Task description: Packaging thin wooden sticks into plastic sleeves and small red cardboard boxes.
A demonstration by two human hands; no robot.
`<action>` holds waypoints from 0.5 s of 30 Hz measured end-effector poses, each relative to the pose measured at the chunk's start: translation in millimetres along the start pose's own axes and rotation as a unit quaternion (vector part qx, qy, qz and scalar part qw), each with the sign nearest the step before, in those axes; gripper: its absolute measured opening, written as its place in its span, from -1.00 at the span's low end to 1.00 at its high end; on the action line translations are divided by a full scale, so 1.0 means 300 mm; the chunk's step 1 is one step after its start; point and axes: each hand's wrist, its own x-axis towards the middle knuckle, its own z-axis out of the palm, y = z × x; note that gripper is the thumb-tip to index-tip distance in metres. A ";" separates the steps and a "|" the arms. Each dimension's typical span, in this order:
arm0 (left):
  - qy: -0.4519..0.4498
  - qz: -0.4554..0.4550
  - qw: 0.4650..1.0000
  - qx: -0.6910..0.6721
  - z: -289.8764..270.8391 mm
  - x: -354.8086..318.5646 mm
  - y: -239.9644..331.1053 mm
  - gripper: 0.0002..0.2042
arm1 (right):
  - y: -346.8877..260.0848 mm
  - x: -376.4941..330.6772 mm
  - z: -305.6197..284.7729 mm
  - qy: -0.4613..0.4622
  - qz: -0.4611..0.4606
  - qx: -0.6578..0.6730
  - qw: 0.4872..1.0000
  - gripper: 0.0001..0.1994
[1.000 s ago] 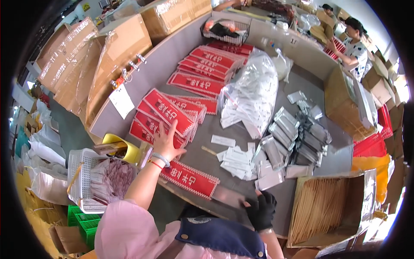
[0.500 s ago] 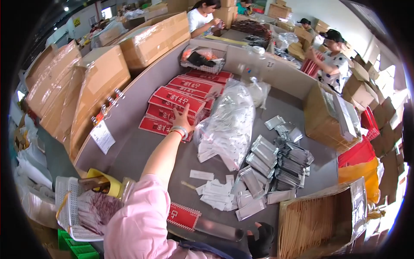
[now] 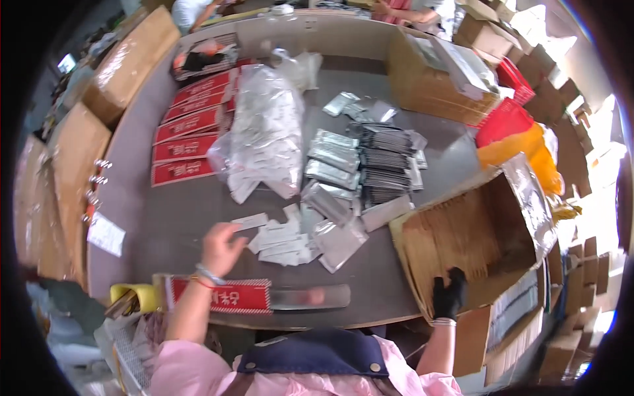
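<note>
The left hand (image 3: 221,247) hovers over the table (image 3: 165,218), its fingers just left of a heap of small paper slips (image 3: 281,237). Behind the fingers lies a big plastic bag (image 3: 264,138), with flat packets (image 3: 188,135) stacked to its left. Right of the slips are foil pouches (image 3: 356,165). The right hand (image 3: 450,294) seems to rest on the near edge of an open carton (image 3: 475,231).

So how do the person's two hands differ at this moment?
The left hand is bare, with a bracelet at the wrist; the right hand wears a black glove. The left hand is out over the grey table, its fingers at a small white packet; the right hand rests on the edge of the open cardboard box beside the table. Both arms have pink sleeves.
</note>
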 end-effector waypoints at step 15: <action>-0.091 0.001 0.991 0.098 0.238 0.065 0.061 -0.76 | 0.014 0.052 0.002 -0.137 0.085 -0.105 0.981 -0.84</action>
